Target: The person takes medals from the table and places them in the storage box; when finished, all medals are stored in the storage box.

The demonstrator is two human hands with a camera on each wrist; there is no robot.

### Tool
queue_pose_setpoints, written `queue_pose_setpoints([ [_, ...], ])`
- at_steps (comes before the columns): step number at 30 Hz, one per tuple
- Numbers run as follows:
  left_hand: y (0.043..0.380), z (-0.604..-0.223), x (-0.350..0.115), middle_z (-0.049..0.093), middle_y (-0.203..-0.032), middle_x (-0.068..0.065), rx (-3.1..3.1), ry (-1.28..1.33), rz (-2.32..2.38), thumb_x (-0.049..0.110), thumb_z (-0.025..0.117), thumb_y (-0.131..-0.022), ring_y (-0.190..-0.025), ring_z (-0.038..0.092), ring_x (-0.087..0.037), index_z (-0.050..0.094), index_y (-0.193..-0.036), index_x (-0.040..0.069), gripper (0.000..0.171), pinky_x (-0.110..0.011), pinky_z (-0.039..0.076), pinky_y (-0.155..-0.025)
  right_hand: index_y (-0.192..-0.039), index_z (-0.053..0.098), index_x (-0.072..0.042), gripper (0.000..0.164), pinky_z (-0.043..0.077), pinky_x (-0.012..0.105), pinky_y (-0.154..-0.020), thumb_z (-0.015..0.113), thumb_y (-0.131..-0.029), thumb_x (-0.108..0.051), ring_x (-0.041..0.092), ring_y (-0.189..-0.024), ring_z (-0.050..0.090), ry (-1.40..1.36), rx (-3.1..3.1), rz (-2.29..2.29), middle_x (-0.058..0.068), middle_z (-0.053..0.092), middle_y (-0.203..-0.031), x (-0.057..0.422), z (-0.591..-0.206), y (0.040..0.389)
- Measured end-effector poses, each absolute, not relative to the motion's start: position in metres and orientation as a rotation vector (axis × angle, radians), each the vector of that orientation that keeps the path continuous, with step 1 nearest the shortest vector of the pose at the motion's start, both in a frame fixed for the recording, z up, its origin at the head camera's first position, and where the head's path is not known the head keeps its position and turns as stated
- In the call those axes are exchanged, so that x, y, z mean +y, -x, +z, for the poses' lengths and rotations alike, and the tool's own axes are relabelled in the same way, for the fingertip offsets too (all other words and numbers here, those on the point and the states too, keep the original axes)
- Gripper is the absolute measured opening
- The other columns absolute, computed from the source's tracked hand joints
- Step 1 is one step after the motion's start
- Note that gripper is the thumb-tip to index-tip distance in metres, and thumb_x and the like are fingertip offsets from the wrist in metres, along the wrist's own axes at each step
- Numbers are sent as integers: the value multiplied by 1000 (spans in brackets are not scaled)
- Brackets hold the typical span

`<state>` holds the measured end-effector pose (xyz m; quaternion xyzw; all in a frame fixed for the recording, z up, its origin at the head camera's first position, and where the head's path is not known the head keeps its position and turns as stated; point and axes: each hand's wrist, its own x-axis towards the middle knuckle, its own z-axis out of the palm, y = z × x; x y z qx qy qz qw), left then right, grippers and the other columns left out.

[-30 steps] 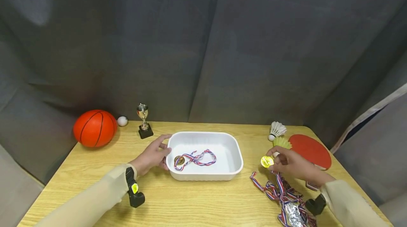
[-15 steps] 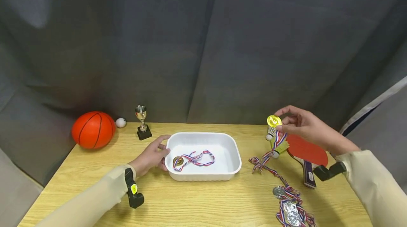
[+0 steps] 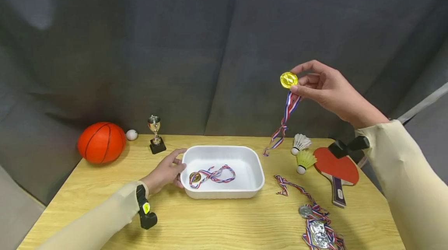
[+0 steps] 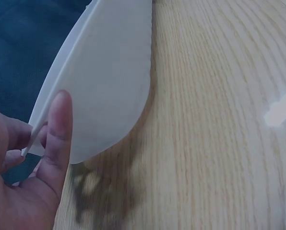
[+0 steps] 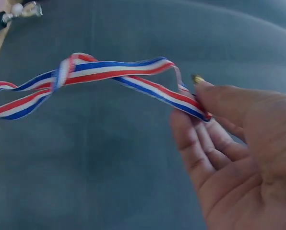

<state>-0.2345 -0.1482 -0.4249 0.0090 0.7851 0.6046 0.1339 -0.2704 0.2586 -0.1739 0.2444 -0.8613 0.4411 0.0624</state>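
Note:
High above the table's right side, my right hand (image 3: 329, 86) pinches a gold medal (image 3: 288, 80) between thumb and fingertips. Its red, white and blue ribbon (image 3: 284, 121) hangs down with a loose knot, which the right wrist view shows closer (image 5: 114, 69). My left hand (image 3: 168, 170) grips the left rim of a white plastic tub (image 3: 224, 194); in the left wrist view the thumb (image 4: 60, 120) lies along the outer wall. Inside the tub, at its left, lies another gold medal (image 3: 195, 177) with a looped striped ribbon. Several silver medals (image 3: 317, 227) with tangled ribbons lie at the front right.
A red table tennis bat (image 3: 337, 166) lies at the right, beside a yellow shuttlecock (image 3: 305, 159) and a white shuttlecock (image 3: 301, 142). A small trophy (image 3: 156, 135), a white ball (image 3: 131, 135) and an orange basketball (image 3: 101, 143) stand at the back left. Dark curtain backs the table.
My right hand has lifted the gold medal from the medal pile, up and slightly left, and its ribbon has come free of the others. The left hand and tub stay nearly still.

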Motion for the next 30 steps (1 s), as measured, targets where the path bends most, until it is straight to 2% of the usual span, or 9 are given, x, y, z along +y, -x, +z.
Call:
queue_pose_setpoints([
  [4, 233, -423, -149, 47, -130, -28, 2286, -33, 1746, 4, 48, -108, -73, 63, -22, 28, -164, 11, 59, -37, 69, -62, -132, 57, -7, 37, 66, 19, -84, 71, -98, -3, 9, -81, 74, -852, -2497, 1491, -4, 75, -91, 221, -182, 283],
  [8, 233, -422, -145, 48, -128, -27, 2274, -79, 1755, 5, 49, -108, -72, 63, -21, 27, -164, 9, 60, -40, 70, -64, -133, 55, -2, 37, 67, 25, -81, 69, -99, -1, 10, -82, 73, -930, -2531, 1505, 1, 74, -92, 189, -209, 296],
  [13, 232, -422, -140, 49, -127, -28, 2267, -115, 1766, 4, 49, -108, -69, 63, -21, 26, -164, 7, 61, -39, 69, -62, -134, 54, 1, 38, 69, 34, -82, 68, -99, 1, 21, -85, 75, -1002, -2681, 1506, 18, 74, -97, 157, -260, 306],
  [16, 232, -422, -138, 49, -127, -28, 2269, -101, 1769, 4, 49, -108, -69, 62, -21, 26, -164, 7, 61, -38, 69, -61, -133, 55, 3, 38, 68, 35, -83, 67, -98, 2, 26, -86, 75, -1028, -2789, 1523, 22, 73, -98, 142, -297, 311],
  [18, 232, -423, -138, 49, -128, -28, 2271, -86, 1770, 4, 49, -108, -69, 62, -21, 27, -164, 8, 61, -37, 69, -60, -133, 56, 4, 37, 69, 37, -83, 67, -97, 3, 25, -84, 73, -1040, -2873, 1511, 21, 73, -96, 134, -322, 313],
  [20, 233, -423, -138, 49, -129, -29, 2271, -80, 1769, 4, 49, -108, -69, 62, -21, 27, -164, 8, 61, -38, 69, -61, -132, 56, 4, 36, 68, 36, -82, 66, -97, 4, 19, -81, 71, -1041, -2969, 1465, 19, 72, -93, 129, -344, 314],
  [23, 234, -425, -136, 49, -130, -28, 2265, -62, 1775, 4, 50, -107, -69, 62, -21, 28, -164, 10, 61, -38, 69, -61, -131, 58, 1, 33, 64, 30, -74, 65, -99, 4, 12, -75, 64, -1023, -3108, 1370, 16, 72, -89, 123, -371, 313],
  [27, 235, -427, -135, 48, -131, -27, 2267, -45, 1768, 4, 49, -107, -70, 62, -22, 29, -164, 12, 61, -40, 69, -62, -128, 60, -2, 31, 50, 24, -59, 63, -99, 5, 12, -66, 58, -981, -3258, 1290, 17, 73, -86, 118, -394, 308],
  [30, 235, -427, -136, 47, -131, -27, 2270, -41, 1761, 4, 49, -108, -70, 62, -22, 29, -164, 13, 61, -40, 69, -62, -123, 61, -2, 29, 44, 21, -52, 62, -97, 8, 13, -61, 53, -971, -3331, 1256, 12, 70, -78, 115, -405, 302],
])
